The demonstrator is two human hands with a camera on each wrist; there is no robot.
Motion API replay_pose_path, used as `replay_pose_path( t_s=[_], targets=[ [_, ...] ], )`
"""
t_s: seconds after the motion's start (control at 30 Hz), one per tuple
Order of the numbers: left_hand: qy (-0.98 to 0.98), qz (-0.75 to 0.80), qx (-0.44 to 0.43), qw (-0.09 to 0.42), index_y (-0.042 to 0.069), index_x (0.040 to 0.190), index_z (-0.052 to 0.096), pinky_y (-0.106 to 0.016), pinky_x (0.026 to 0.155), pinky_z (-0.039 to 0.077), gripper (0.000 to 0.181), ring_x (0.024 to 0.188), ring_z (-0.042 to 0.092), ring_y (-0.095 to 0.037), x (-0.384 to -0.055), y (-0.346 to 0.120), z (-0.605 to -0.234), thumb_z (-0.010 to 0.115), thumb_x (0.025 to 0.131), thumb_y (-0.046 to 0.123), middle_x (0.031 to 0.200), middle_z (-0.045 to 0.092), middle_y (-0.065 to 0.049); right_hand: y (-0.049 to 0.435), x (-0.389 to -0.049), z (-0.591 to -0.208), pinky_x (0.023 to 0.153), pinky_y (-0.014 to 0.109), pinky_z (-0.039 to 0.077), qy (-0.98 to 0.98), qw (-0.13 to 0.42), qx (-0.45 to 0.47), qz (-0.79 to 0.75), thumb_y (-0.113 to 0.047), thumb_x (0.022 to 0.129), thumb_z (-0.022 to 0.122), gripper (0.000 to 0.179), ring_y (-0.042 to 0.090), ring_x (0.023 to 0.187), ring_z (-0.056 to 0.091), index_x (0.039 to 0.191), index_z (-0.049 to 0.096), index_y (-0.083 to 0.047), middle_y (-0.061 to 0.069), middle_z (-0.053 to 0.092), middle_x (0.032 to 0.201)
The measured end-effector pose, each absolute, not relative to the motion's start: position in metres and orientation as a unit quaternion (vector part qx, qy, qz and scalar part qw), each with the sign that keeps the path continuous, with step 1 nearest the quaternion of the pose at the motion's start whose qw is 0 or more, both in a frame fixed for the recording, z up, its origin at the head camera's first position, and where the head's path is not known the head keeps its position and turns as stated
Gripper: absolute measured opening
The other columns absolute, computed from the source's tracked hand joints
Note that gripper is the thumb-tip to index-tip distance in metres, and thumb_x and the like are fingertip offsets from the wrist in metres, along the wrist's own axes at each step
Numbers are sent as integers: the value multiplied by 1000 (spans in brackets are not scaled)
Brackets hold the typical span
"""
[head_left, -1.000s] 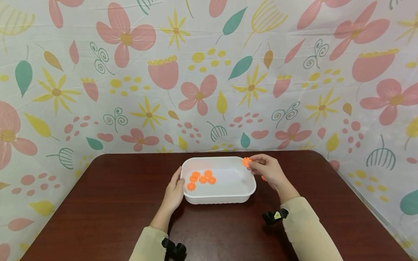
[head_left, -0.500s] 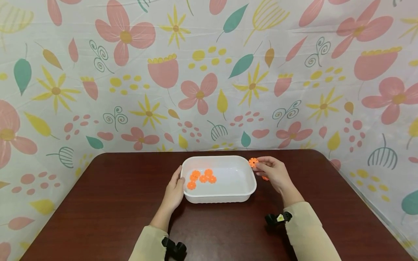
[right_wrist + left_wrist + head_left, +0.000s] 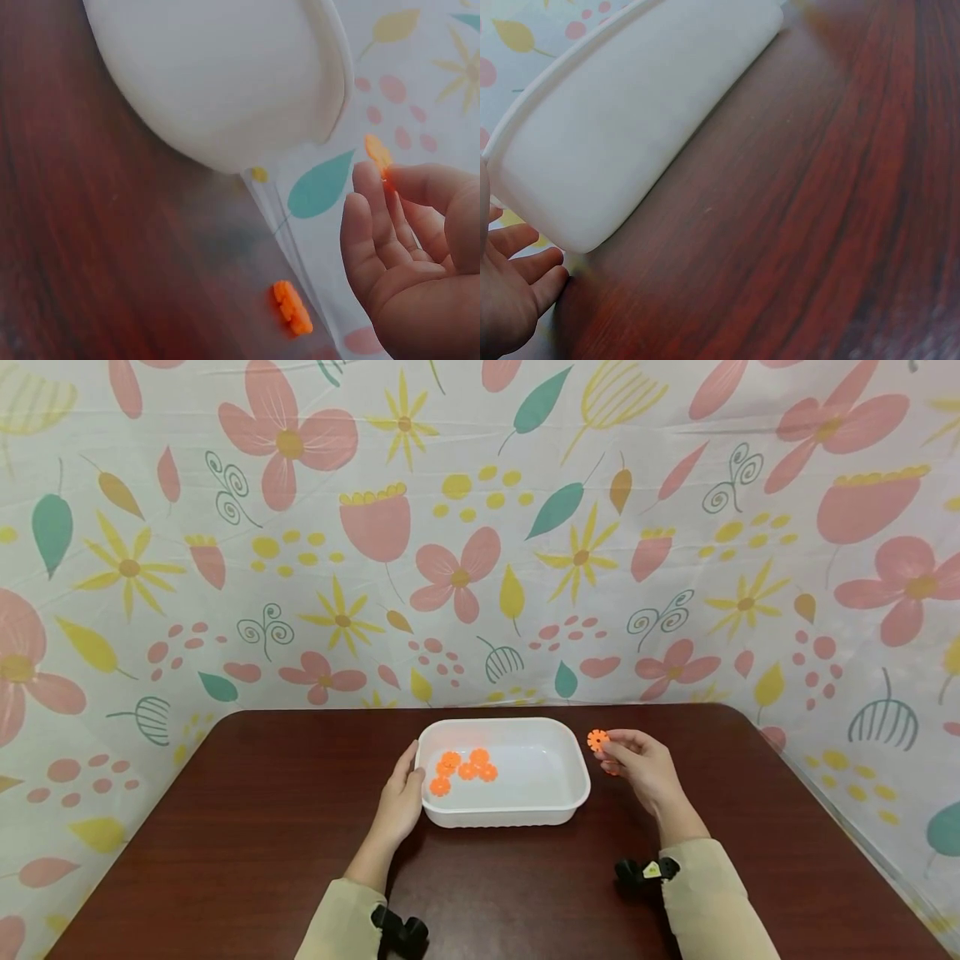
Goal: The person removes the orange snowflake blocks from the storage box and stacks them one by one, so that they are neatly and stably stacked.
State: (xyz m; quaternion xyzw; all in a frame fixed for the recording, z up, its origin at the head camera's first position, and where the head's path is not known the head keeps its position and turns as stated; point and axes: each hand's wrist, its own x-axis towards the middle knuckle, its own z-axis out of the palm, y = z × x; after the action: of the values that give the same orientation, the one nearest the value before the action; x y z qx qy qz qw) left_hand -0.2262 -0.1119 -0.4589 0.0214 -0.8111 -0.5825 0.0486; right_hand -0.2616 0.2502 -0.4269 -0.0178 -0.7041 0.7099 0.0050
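On the white plastic tub [image 3: 510,817], my left hand [image 3: 400,797] rests against the left end, thumb at the rim. In the left wrist view the fingers [image 3: 536,266] lie fairly straight and spread by its outer wall. My right hand [image 3: 647,774] pinches an orange flower-shaped plastic disc [image 3: 597,741] between thumb and fingertips, just right of the tub's rim. In the right wrist view this notched disc [image 3: 378,154] shows nearly edge-on. Several similar orange discs [image 3: 468,772] lie inside the tub, towards its left side.
Another orange piece [image 3: 292,307] lies on the dark wooden table [image 3: 247,835], right of the tub and partly behind the right hand in the head view. A flower-printed cloth [image 3: 457,635] hangs behind the table. Black wrist cameras [image 3: 405,935] are worn on both arms.
My right hand, pinching the orange disc, has moved right from over the tub's back right corner to outside its rim. The left hand and the discs in the tub have stayed put.
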Motion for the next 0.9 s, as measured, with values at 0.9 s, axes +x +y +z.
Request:
replay_pose_path(
  t_s=[0.9],
  targets=[
    [-813, -581, 16, 46, 26, 149, 29, -54, 110, 27, 50, 137, 34, -32, -227, -113, -461, 36, 100, 26, 152, 33, -10, 278, -260, -449, 62, 22, 54, -721, 37, -100, 684, -16, 89, 65, 29, 3, 75, 67, 114, 61, -2, -12, 68, 78]
  ],
)
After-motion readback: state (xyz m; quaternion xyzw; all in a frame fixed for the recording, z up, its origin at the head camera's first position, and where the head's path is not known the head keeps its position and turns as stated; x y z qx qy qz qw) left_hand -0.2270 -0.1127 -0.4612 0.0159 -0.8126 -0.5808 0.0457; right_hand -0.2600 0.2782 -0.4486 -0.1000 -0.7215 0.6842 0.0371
